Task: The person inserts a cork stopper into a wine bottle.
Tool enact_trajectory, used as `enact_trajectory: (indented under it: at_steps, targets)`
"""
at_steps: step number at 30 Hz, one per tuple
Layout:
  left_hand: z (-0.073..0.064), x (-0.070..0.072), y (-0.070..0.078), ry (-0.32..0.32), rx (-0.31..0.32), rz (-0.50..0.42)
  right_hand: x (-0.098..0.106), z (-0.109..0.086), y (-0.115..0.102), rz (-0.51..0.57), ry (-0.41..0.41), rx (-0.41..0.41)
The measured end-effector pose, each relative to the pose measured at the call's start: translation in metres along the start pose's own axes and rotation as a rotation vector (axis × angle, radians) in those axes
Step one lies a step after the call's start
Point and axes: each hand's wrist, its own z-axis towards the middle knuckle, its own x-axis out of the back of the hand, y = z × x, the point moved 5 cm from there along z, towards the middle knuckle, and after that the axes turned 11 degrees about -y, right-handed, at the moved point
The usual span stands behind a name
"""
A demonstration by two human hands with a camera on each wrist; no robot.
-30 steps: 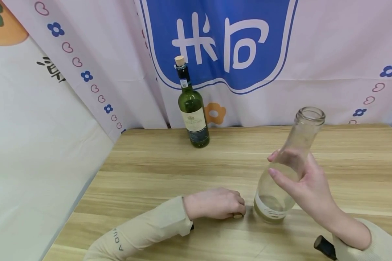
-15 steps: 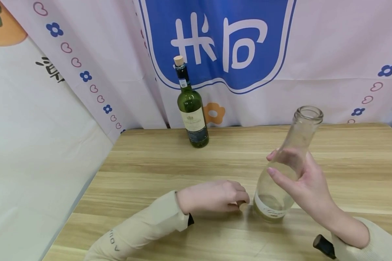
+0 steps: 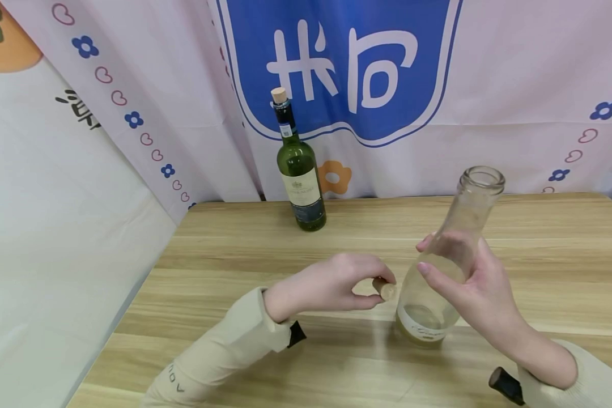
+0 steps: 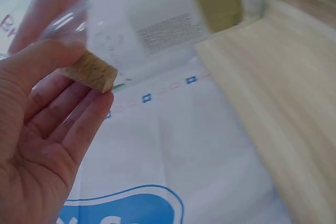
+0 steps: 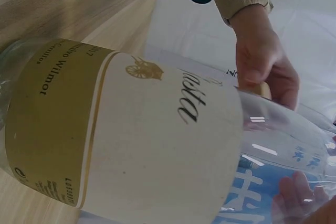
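Observation:
A short cork (image 3: 386,289) is pinched between the thumb and fingers of my left hand (image 3: 341,280), raised over the table just left of the clear bottle. The left wrist view shows the cork (image 4: 93,72) lengthwise, one end jutting out past the fingertips. My right hand (image 3: 481,289) grips the clear glass bottle (image 3: 469,215) around its shoulder. The bottle has an uncorked mouth, leans to the right and has its base at the tabletop. Its cream and gold label (image 5: 168,129) fills much of the right wrist view.
A green wine bottle (image 3: 301,181) with a cork in its neck stands upright at the back of the wooden table (image 3: 224,255). Behind it hangs a printed cloth (image 3: 413,158). Dark wrist-camera parts (image 3: 507,386) jut out beneath the right sleeve.
My left hand has picked the cork up from the table beside the clear bottle and lifted it. The right hand and the clear bottle have hardly moved.

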Motion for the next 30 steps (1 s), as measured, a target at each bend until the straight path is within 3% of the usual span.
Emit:
enact_trajectory:
  at_steps: [4,8,13,19,30]
  targets:
    - [0.003,0.015,0.003,0.092,-0.026,-0.024,0.000,0.000,0.000,0.001,0.001,-0.014]
    - [0.009,0.029,0.005,0.191,-0.053,-0.112,0.000,0.000,-0.001,-0.022,0.003,0.007]
    - [0.015,0.046,0.010,0.312,-0.030,-0.194,0.000,-0.001,0.000,-0.031,0.007,0.005]
    - [0.020,0.066,0.018,0.449,-0.018,-0.218,0.001,-0.001,0.001,-0.017,0.006,-0.015]
    - [0.034,0.094,0.031,0.593,-0.090,-0.314,0.000,0.001,-0.003,-0.044,0.011,0.040]
